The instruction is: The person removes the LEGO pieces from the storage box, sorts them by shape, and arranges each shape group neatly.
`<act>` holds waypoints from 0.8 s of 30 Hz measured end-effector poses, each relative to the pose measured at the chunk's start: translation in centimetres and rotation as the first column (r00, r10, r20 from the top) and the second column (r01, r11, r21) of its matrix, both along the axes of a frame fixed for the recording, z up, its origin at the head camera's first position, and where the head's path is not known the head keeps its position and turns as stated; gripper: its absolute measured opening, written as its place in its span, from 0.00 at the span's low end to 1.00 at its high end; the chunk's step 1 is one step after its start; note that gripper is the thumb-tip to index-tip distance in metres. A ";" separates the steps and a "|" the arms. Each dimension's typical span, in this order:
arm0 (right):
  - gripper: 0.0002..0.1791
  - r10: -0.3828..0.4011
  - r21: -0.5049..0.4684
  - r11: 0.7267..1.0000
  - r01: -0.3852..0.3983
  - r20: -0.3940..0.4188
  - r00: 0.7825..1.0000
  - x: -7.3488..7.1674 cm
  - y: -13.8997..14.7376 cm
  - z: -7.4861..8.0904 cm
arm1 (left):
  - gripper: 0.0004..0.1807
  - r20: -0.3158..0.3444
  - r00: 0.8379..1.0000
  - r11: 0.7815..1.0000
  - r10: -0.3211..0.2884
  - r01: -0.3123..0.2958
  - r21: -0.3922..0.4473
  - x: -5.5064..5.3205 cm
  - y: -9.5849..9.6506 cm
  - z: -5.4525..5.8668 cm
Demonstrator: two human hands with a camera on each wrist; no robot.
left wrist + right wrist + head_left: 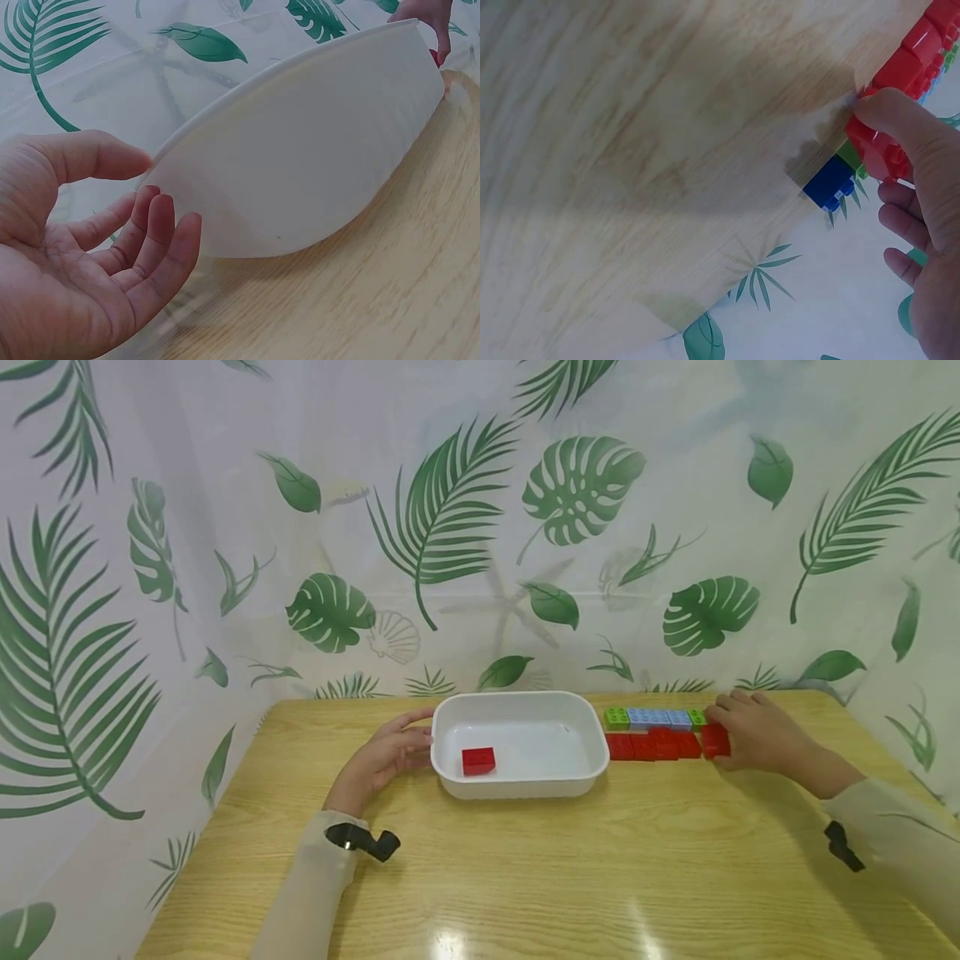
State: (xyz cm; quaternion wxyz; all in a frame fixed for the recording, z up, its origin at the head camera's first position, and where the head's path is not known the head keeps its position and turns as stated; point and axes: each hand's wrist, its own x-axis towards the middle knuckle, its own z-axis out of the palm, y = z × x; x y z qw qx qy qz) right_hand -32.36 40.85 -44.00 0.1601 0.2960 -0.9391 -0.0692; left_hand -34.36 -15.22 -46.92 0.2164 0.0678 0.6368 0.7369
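A white plastic basin [525, 787] sits on the wooden table, with one red toy brick [478, 762] inside near its left end. At that end is my left hand [382, 753], fingers loosely bent, thumb and fingertips right at the rim and outer wall. My right hand [768, 737] pinches a red toy brick [877, 146] between thumb and fingers. This brick is at the right end of a row of red bricks [652, 745]. Behind that row lies a line of light blue bricks [648, 718] with green bricks [617, 719] at both ends.
A dark blue brick [830, 182] stands beside a green one beyond the held brick in the right wrist view. Behind the wooden table [540, 868] hangs a white curtain [480, 643] printed with green leaves. Black straps [363, 841] are on both sleeves.
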 end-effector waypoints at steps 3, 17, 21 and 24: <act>0.28 -0.017 0.008 1.000 0.017 0.015 1.000 0.0 0.0 0.0 | 0.33 0.003 1.000 1.000 0.008 -0.008 -0.003 0.0 0.1 0.0; 0.25 -0.058 0.025 0.998 0.056 0.091 0.994 -0.2 -0.1 0.2 | 0.34 0.002 1.000 1.000 0.001 -0.001 -0.006 -0.2 -0.1 -0.2; 0.24 -0.061 0.024 0.998 0.059 0.102 0.993 -0.3 -0.1 0.2 | 0.34 0.001 1.000 1.000 0.006 -0.006 -0.005 -0.1 -0.1 -0.1; 0.23 -0.055 0.020 0.998 0.053 0.104 0.993 -0.4 0.0 0.1 | 0.33 -0.002 1.000 1.000 0.011 -0.011 -0.014 -0.1 0.0 -0.1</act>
